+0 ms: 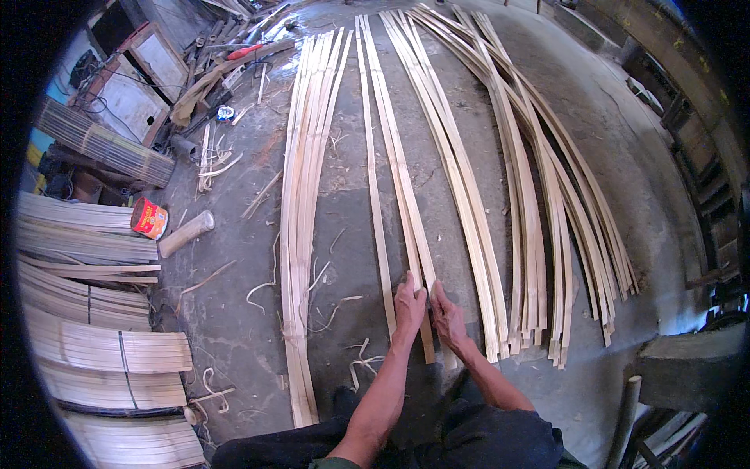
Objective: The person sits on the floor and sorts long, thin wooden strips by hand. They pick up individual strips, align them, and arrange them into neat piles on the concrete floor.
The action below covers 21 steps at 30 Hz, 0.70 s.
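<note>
Here, left hand and right hand hold two pale strips.

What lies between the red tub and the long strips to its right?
In the head view, a short log lies just right of the tub; beyond it, floor with scattered wood scraps reaches the strips.

The left hand and right hand, side by side, are gripping long pale strips near their close ends; other strips are lying in groups on the grey floor.
</note>
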### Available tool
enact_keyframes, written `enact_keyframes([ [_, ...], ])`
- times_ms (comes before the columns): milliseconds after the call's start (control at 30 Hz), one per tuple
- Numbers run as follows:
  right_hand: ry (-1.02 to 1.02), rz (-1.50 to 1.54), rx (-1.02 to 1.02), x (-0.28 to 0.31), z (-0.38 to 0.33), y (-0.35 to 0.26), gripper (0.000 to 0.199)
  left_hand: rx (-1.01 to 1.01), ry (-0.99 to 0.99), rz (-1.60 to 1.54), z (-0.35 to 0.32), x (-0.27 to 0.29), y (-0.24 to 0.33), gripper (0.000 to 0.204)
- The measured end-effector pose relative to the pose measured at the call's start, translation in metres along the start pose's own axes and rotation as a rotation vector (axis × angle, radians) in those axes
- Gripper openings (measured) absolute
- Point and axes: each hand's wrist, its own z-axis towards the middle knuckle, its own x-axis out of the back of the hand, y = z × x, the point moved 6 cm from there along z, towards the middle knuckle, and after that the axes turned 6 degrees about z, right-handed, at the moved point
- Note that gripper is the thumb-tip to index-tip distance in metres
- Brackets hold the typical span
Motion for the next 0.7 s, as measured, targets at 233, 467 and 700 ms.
enact_keyframes([
  [233,-0.057,-0.016,-0.199,0.004,-0.009,-0.015,0.052,-0.001,-0.023,0.065,-0.003,0.008,0.006,0.062],
  [467,0.117,0.020,0.170,0.003,-0.014,-0.048,0.052,0.237,0.207,0.302,0.007,0.058,0.005,0.054],
  [700,-0.027,0.108,-0.178,-0.036,-0.011,-0.029,0.051,0.179,0.192,0.433,0.000,0.058,-0.016,0.056],
])
